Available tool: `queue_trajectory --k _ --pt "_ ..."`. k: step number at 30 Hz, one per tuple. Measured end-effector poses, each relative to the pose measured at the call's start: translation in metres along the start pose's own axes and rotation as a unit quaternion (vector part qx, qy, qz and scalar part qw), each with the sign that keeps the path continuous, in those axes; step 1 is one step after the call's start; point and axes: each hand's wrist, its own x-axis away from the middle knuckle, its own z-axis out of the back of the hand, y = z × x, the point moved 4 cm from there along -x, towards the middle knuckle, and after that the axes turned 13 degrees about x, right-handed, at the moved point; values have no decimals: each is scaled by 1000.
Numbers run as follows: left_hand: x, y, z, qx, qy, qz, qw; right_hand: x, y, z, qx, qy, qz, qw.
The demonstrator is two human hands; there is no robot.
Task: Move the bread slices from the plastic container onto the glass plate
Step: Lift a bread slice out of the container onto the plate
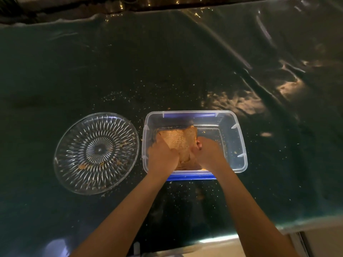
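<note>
A clear plastic container (239, 145) with blue clips stands at the table's middle. Brown bread slices (178, 140) lie stacked in its left half. My left hand (162, 156) grips the stack's left side and my right hand (208, 153) grips its right side, both inside the container. The stack's near part is hidden under my hands. A round cut-glass plate (96, 153) sits just left of the container, holding only crumbs.
A dark glossy plastic sheet (167, 62) covers the table, with crumbs scattered around the plate and container. The table's near edge (306, 222) runs along the bottom right. The sheet is wrinkled at the far right.
</note>
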Motion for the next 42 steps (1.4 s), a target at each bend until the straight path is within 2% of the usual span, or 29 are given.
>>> queue_trajectory --k 5,10,16,21,25,35,42 --pt "5 6 11 85 4 -42 996 2 -2 6 -43 21 2 999" --pt "5 9 15 161 -8 6 987 6 -5 16 -149 -23 -22 988" --pt "9 16 27 272 -5 -12 962 13 -5 35 -276 -76 -41 957" --pt "18 30 53 326 -22 -66 943 16 -19 55 -329 -63 19 942" --pt "15 27 88 370 -14 -61 927 16 -48 58 -339 -48 40 939" --pt "-16 -40 183 424 89 -26 901 12 -165 8 -318 -111 88 937" --pt "-46 -87 221 418 131 0 899 -3 -218 -52 -283 -142 44 947"
